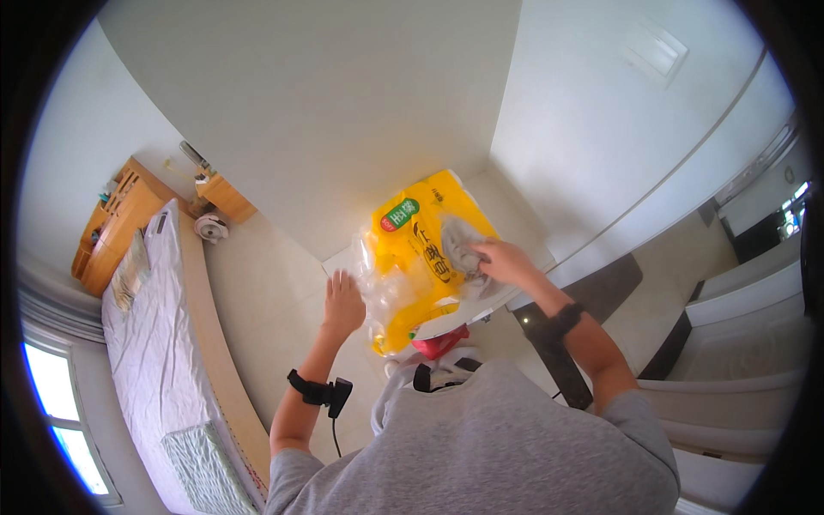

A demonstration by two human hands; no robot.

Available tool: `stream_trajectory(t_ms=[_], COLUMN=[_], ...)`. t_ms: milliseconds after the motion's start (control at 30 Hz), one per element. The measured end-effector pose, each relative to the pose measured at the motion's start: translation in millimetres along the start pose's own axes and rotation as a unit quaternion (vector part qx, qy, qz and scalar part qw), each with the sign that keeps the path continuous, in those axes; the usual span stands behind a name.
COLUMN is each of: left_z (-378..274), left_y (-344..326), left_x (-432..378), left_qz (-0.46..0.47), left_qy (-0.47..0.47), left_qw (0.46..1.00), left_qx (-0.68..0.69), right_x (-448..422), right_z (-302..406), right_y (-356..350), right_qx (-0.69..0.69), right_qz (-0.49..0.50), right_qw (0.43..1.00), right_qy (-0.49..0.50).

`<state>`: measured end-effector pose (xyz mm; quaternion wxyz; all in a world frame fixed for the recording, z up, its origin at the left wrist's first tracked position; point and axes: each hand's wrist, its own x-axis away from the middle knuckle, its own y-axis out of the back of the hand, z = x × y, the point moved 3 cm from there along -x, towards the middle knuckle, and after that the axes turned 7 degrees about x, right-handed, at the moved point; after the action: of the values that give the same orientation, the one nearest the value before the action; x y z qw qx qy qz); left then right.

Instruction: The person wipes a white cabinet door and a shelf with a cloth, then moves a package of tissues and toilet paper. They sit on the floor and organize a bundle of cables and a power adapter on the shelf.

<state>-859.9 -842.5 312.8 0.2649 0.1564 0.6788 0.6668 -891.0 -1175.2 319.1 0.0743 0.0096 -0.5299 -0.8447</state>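
A yellow plastic package (pixel 421 225) with a green and red logo and dark lettering lies on a white surface against the wall. Its near left end is loose, crumpled clear plastic film (pixel 386 293). My left hand (pixel 344 301) is just left of that film, fingers extended; its thumb is hidden, and I see nothing held in it. In my right hand (pixel 505 261) is a grey cloth (pixel 465 248), bunched at the fingertips and lying over the right part of the package. The cloth is slightly blurred.
Below the white surface's rounded edge (pixel 444 331) hangs a red plastic bag (pixel 441 346). To the left stands a bed (pixel 161 322) with a wooden headboard (pixel 138 206), near a small fan (pixel 211 227). A dark mat (pixel 599 286) lies on the floor at right, beyond a white panel (pixel 599 116).
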Motion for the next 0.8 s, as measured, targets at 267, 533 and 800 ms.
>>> stream_trajectory(t_ms=[267,533,800], left_z=[-98,-146,-153], left_y=[2,-86,-82], left_x=[-95,-90,-85], left_qz=[0.100,0.132,0.131], left_qy=[-0.044,-0.093,-0.045], left_qw=[0.918,0.964,0.981], left_qx=[0.381,0.208,0.132], right_x=[-21,-30,-188], right_z=[-23,-67,-91], right_y=[-76,-61,-73], right_qx=[0.089,0.040,0.101], right_qz=[0.002,-0.002,-0.013], right_qw=[0.995,0.995,0.993], right_qy=[-0.038,-0.094,-0.057])
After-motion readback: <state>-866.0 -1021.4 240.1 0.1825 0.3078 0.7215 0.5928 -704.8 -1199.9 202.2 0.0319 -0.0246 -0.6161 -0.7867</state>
